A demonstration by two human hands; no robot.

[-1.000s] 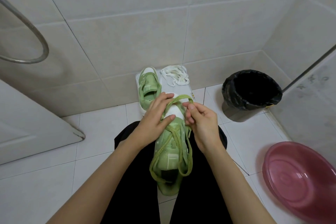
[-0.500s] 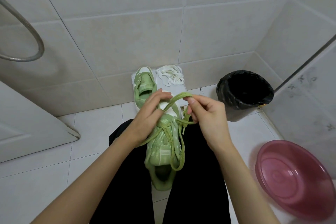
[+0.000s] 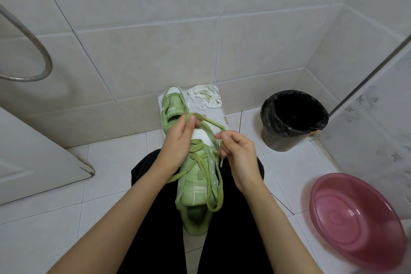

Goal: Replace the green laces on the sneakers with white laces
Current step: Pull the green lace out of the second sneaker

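Now the thumb and fingertips of the left hand [image 3: 178, 142] pinch the green lace [image 3: 213, 125] just above the toe of the sneaker [image 3: 198, 182], with the wrist bent over the shoe's left side. The right hand [image 3: 239, 153] has its fingers curled in, nipping the same lace beside the white toe cap; a loose end hangs below them. Both forearms reach in from the bottom edge.

Half a second ago the hands were closer together and the lace between them was short. It now runs longer, sloping down to the right hand, which sits lower.

The sneaker lies heel-near on the person's lap, across black trousers [image 3: 155, 218]. Its mate [image 3: 172, 107] stands on a white platform [image 3: 222, 115] by the tiled wall, with the white laces [image 3: 205, 95] heaped beside it. A lined bin [image 3: 293, 118] and a pink basin [image 3: 355, 218] sit on the floor to the right; a metal hose [image 3: 33, 51] loops at the left.
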